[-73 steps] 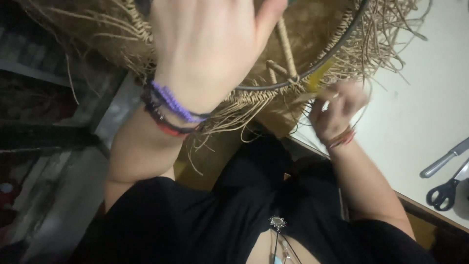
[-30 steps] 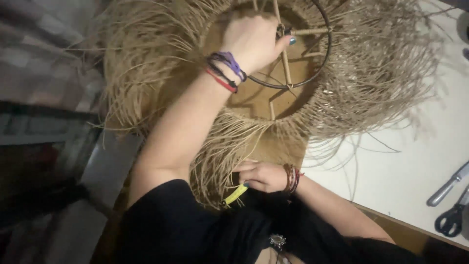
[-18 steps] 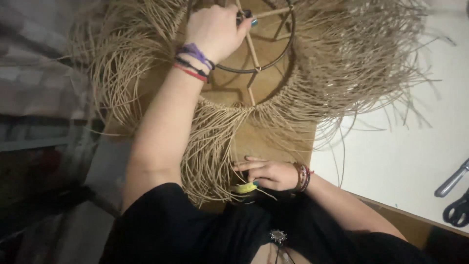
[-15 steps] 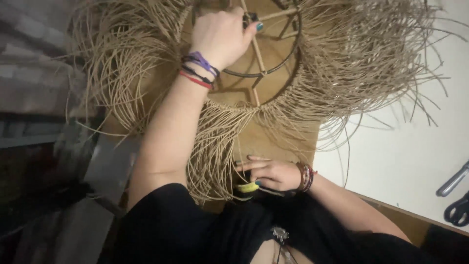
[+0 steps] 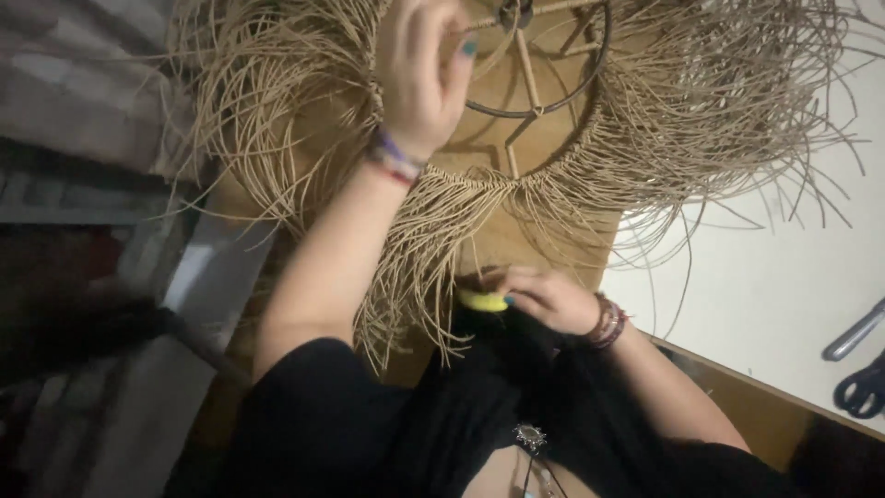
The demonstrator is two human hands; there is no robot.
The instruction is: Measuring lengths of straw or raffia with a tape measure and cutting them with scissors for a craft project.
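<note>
A round metal ring frame (image 5: 590, 78) with wooden spokes lies in front of me, hung all round with long tan straw fringe (image 5: 728, 120). My left hand (image 5: 419, 74), with purple and red bracelets at the wrist, grips the ring's near-left rim among the fringe. Close to my black top, my right hand (image 5: 548, 300) is closed on a small yellow object (image 5: 484, 301). It sits just below the hanging strands at the ring's near side, and I cannot tell what the yellow object is.
The ring rests on a brown board (image 5: 544, 231) beside a white table top (image 5: 774, 295). Blue-handled scissors (image 5: 862, 389) and a grey metal tool (image 5: 853, 330) lie at the table's right edge. Grey, blurred surfaces (image 5: 111, 277) fill the left side.
My right hand came down from the ring's edge to the fringe near my body, still holding the yellow object. My left hand stayed on the ring's rim while the view shifted.
</note>
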